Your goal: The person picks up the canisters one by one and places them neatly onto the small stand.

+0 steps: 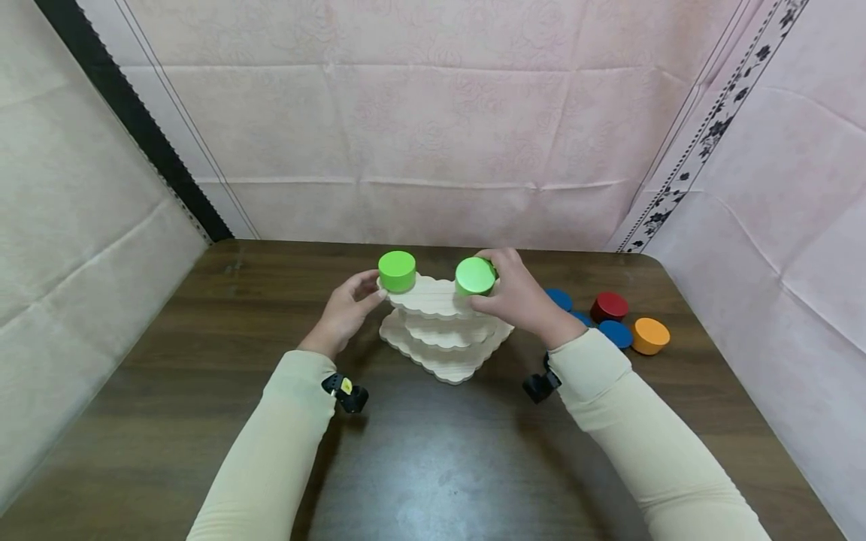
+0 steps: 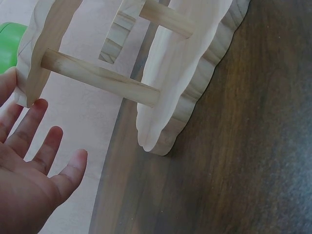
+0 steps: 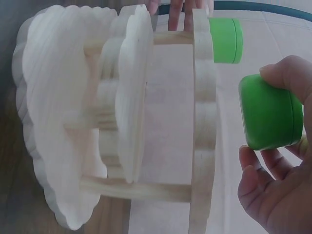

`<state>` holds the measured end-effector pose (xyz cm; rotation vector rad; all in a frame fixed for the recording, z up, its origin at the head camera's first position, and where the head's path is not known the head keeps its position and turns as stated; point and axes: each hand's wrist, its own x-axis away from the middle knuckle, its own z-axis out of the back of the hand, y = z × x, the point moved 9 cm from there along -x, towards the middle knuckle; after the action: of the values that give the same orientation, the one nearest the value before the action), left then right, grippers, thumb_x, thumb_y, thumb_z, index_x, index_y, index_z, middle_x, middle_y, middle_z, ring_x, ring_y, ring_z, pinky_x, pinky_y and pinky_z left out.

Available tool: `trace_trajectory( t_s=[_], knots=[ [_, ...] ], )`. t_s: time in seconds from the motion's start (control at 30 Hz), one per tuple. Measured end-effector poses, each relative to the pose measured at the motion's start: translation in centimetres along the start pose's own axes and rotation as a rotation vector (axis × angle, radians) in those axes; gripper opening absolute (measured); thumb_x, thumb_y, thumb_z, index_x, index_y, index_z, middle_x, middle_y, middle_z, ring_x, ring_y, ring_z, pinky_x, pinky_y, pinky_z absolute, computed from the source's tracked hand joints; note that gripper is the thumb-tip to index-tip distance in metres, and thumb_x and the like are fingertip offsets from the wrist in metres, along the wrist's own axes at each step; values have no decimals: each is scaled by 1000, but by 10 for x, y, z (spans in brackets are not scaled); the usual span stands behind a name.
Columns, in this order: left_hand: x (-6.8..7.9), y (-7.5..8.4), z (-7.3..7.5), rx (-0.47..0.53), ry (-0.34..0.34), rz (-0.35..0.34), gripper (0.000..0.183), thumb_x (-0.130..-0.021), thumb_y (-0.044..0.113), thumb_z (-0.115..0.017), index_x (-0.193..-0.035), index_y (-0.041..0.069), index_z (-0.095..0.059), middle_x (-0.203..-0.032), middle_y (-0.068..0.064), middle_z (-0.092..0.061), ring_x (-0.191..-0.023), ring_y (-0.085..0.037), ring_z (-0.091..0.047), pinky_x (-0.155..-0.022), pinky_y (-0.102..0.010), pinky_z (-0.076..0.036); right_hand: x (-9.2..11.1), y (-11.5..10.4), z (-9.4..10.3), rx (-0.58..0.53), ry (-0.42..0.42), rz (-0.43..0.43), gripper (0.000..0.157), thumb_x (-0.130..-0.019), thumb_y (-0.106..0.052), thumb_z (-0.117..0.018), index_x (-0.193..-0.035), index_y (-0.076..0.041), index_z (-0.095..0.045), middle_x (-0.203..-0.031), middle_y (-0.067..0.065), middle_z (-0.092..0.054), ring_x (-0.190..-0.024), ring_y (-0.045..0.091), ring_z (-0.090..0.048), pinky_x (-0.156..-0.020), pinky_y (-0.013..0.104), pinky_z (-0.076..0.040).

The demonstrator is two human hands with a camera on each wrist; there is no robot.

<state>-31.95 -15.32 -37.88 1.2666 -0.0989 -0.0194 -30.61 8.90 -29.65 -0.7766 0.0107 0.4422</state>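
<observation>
A pale three-tier wooden stand (image 1: 436, 299) with scalloped edges and round posts stands on the table. My left hand (image 1: 345, 312) pinches the left edge of its top tier; the thumb (image 2: 7, 84) lies at the upper side and other fingers spread below. On that tier's left end sits a green round container (image 1: 397, 272). My right hand (image 1: 517, 297) grips a second green container (image 3: 270, 113) by its sides, thumb on one side and fingers on the other. A gap shows between this container and the top tier in the right wrist view.
Right of the stand are several blue round containers (image 1: 616, 333), a red one (image 1: 610, 306) and an orange one (image 1: 651, 336). The dark wooden table (image 1: 271, 330) ends at a hanging pale cloth (image 1: 433, 135), with more cloth along both sides.
</observation>
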Motion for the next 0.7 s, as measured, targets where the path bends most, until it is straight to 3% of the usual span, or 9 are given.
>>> trace_trajectory(
  t_s=[0.7],
  knots=[
    [-1,-1,0,3,4,14,50,-98,24,-58,-145,14,-42,-142,-11,-47,-135,-29,-38,-109,-50,-35,-25,-15,-31,20,-70,9,60,-79,-20,-75,-130,-1,-48,-122,15,-45,-109,26,-41,-92,43,-43]
  ],
)
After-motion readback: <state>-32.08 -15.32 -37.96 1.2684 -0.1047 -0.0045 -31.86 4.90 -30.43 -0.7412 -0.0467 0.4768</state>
